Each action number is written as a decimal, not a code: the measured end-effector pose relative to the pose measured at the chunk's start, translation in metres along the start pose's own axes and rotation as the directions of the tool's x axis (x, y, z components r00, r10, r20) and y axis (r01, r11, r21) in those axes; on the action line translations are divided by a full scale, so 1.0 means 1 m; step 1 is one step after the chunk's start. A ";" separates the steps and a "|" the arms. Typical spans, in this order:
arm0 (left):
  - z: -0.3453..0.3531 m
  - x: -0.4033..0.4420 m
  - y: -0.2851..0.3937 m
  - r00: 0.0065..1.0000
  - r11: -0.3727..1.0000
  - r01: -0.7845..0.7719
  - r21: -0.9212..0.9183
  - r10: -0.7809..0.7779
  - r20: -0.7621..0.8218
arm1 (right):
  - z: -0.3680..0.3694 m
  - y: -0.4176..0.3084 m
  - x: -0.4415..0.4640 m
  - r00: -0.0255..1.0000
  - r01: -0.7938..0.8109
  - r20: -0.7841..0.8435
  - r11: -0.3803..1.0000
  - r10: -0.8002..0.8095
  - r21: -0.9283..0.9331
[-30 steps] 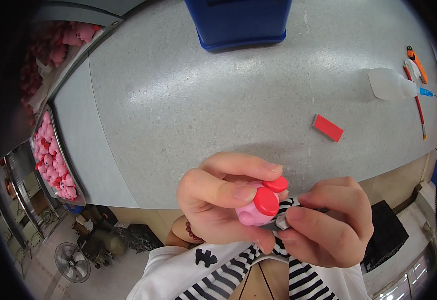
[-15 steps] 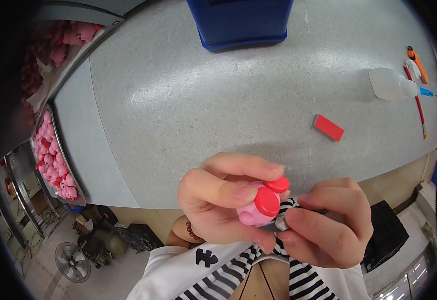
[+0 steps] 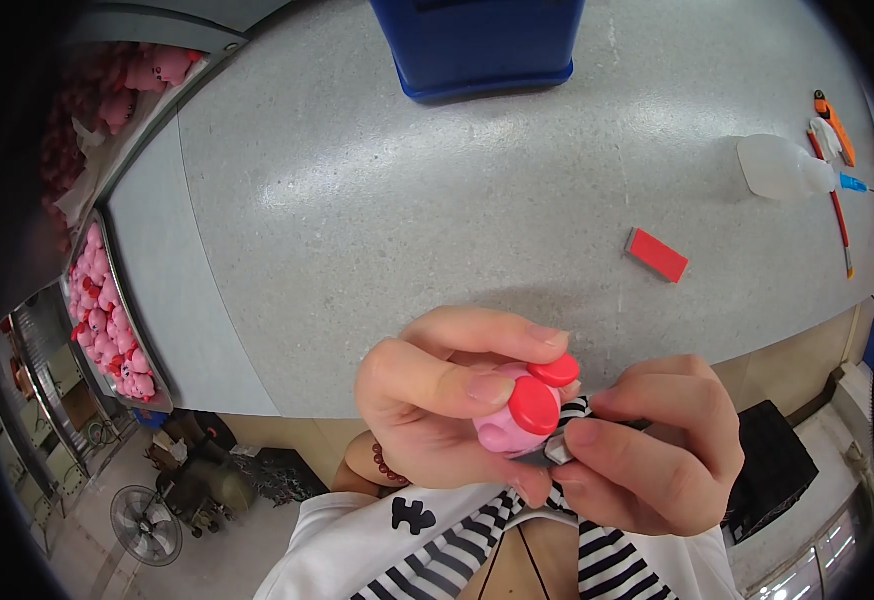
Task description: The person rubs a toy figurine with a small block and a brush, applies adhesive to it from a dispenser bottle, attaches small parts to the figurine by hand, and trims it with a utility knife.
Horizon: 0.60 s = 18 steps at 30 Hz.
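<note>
My left hand [image 3: 422, 390] is closed around a small pink toy figure [image 3: 509, 430] with red feet, its fingers and thumb gripping the sides. The red feet point up toward the camera. On the figure's right, my right hand [image 3: 672, 450] pinches a small whitish-grey piece [image 3: 558, 448] between thumb and fingers. That piece is close against the figure; whether it touches is hard to make out, and its kind is unclear. Both hands are just off the table's near edge. Beyond them on the grey table [image 3: 407, 220] lies a red block [image 3: 657, 255] with a grey side.
A blue bin [image 3: 482, 50] stands at the far side. At right lie a translucent bottle [image 3: 782, 168] with a blue needle tip, a red-handled brush [image 3: 841, 225] and an orange cutter [image 3: 835, 130]. A tray [image 3: 129, 290] of pink figures is at left.
The whitish-grey piece and right fingertips have shifted very slightly against the figure. The left hand's grip and the things on the table look the same.
</note>
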<state>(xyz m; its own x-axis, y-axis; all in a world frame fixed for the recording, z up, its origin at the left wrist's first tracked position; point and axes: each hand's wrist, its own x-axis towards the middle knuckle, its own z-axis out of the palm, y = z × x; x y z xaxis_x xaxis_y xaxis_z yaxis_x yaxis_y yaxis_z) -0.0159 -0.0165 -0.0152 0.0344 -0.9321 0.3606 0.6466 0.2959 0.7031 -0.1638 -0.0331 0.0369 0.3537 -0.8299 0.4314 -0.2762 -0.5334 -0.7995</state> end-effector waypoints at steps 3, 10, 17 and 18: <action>-0.001 0.001 0.000 1.000 1.000 0.000 0.006 0.000 0.006 | 0.000 0.000 0.000 1.000 -0.007 -0.001 1.000 0.007 0.001; -0.001 0.001 0.000 1.000 1.000 0.003 0.004 -0.003 0.013 | -0.003 0.000 0.000 0.999 -0.005 0.040 1.000 0.005 -0.014; -0.001 0.001 0.000 1.000 1.000 0.001 0.017 -0.002 0.017 | -0.001 0.000 0.000 1.000 -0.001 0.023 1.000 0.001 -0.009; -0.001 0.000 0.000 1.000 1.000 -0.002 0.013 0.001 0.015 | -0.001 0.001 0.000 1.000 0.005 0.018 1.000 -0.005 -0.010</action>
<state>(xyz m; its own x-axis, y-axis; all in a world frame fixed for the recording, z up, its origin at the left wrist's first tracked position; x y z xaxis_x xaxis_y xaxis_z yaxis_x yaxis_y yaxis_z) -0.0154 -0.0172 -0.0158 0.0242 -0.9285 0.3705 0.6363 0.3001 0.7107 -0.1646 -0.0334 0.0368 0.3712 -0.8242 0.4276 -0.2833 -0.5391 -0.7932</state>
